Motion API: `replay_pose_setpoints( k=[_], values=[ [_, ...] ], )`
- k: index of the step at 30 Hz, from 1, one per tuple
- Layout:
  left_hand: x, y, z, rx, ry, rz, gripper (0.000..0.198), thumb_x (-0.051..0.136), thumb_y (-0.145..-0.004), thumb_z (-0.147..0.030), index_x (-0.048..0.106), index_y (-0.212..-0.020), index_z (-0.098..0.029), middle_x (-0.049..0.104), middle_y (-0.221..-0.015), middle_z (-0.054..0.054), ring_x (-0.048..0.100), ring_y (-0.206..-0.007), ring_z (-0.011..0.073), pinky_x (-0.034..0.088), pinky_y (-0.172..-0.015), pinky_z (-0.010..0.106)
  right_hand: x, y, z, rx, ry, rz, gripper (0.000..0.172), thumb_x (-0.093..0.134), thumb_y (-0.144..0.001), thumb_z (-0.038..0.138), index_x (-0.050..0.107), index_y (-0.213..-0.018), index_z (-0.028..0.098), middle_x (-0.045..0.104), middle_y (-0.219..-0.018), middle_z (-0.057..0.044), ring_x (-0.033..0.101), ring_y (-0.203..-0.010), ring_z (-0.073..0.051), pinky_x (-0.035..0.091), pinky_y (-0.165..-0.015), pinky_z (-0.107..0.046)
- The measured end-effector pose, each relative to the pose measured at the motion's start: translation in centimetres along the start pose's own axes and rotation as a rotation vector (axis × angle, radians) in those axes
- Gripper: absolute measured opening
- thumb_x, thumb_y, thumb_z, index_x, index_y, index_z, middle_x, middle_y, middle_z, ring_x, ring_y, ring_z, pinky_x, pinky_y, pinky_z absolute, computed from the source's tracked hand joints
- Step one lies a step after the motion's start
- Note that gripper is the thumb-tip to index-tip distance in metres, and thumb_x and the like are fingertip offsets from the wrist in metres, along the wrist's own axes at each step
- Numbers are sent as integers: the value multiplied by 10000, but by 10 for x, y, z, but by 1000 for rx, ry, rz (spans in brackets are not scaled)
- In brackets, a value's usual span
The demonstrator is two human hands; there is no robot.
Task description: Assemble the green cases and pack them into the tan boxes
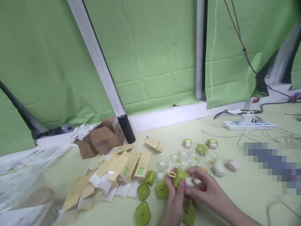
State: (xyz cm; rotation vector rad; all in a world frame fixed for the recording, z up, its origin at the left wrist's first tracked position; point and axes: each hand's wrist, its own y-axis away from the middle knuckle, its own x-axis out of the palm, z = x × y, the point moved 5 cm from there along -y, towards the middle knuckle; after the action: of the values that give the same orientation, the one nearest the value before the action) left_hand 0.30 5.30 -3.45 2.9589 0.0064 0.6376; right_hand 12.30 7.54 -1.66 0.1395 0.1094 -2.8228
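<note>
Just above the table, my left hand (pixel 172 196) is closed around a green cap (pixel 180 177) with a pale yellow loop sticking out to the left. A white rounded piece (pixel 189 182) sits against the cap's right side. My right hand (pixel 205 185) closes on this white piece from the right. Something slim with a red end (pixel 201 188) shows under its fingers, too hidden to name. Green covers (pixel 143 213) with a small slot lie below and left of my hands. Clear cups (pixel 187 157) with yellow marks stand in a cluster just beyond.
Loose white pieces (pixel 232 165) and green-and-white units (pixel 212 143) lie beyond my right hand. To the left are piled cardboard packages (pixel 119 166), an open brown carton (pixel 107 138) and a black cylinder (pixel 127 128). A power strip (pixel 249 125) with cables lies at the back right.
</note>
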Motion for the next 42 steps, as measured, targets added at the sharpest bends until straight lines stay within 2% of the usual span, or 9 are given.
replay_pose_setpoints(
  k=[7, 11, 15, 19, 24, 28, 31, 37, 42],
  values=[
    [2, -5, -24, 65, 127, -12, 492, 756, -656, -419, 501, -1008, -187, 561, -711, -9, 557, -682, 145, 417, -679, 271, -105, 34, -14, 74, 655, -334, 371, 577, -763, 524, 557, -1020, 258, 591, -758, -10, 537, -552, -167, 416, -532, -291],
    [10, 0, -27, 22, 116, 102, 607, 659, -751, -447, 358, -1235, -238, 559, -652, -33, 606, -575, 165, 423, -585, 287, -140, 53, -45, 244, 863, -419, 368, 618, -711, 547, 569, -961, 281, 614, -757, -8, 572, -570, -192, 409, -526, -292],
    [12, 2, -21, -20, 134, 146, 465, 656, -749, -445, 446, -1097, -220, 533, -692, -31, 673, -668, 215, 448, -554, 266, -115, 51, -38, 61, 753, -472, 383, 579, -757, 568, 599, -1009, 280, 622, -859, -45, 584, -608, -193, 436, -562, -297],
    [13, 0, -12, -25, 134, 180, 374, 610, -756, -514, 453, -907, -210, 556, -760, -21, 623, -523, 148, 366, -411, 205, -46, 37, 0, -253, 516, -187, 196, 554, -841, 385, 690, -913, 262, 618, -818, -66, 595, -756, -214, 454, -648, -289],
    [10, -1, -1, -48, 112, 151, 624, 587, -756, -576, 399, -1237, -226, 616, -809, 10, 462, -485, 65, 282, -442, 190, 5, 20, 20, -206, 407, -117, 143, 586, -816, 317, 718, -860, 284, 601, -754, -33, 577, -659, -183, 441, -599, -271],
    [7, 3, -2, 28, -15, 153, 755, 608, -750, -552, 332, -1371, -223, 627, -1078, 98, 601, -781, 182, 419, -625, 258, 9, 13, 12, -125, 282, -197, 201, 605, -787, 358, 694, -658, 233, 607, -682, -32, 584, -754, -225, 447, -667, -284],
    [8, 5, -3, 125, -121, 171, 693, 619, -759, -509, 397, -1341, -206, 561, -1238, 125, 526, -1114, 280, 414, -882, 340, 12, 10, 0, -99, 98, -150, 318, 630, -753, 420, 625, -527, 197, 616, -657, -41, 571, -835, -255, 443, -705, -288],
    [15, 6, 2, 216, -22, 230, 806, 641, -756, -455, 201, -1395, -236, 479, -1332, 156, 540, -1111, 283, 387, -966, 429, 6, 18, -18, -37, 19, -355, 240, 687, -655, 346, 569, -530, 180, 411, -541, 33, 367, -549, -130, 312, -502, -235],
    [18, 9, 3, 222, -47, 271, 642, 645, -740, -484, 413, -1283, -231, 481, -1334, 148, 485, -1181, 305, 341, -1011, 429, 8, 23, -18, -57, -93, -397, 289, 681, -629, 322, 485, -469, 184, 319, -524, 50, 302, -532, -114, 277, -492, -231]
  ],
)
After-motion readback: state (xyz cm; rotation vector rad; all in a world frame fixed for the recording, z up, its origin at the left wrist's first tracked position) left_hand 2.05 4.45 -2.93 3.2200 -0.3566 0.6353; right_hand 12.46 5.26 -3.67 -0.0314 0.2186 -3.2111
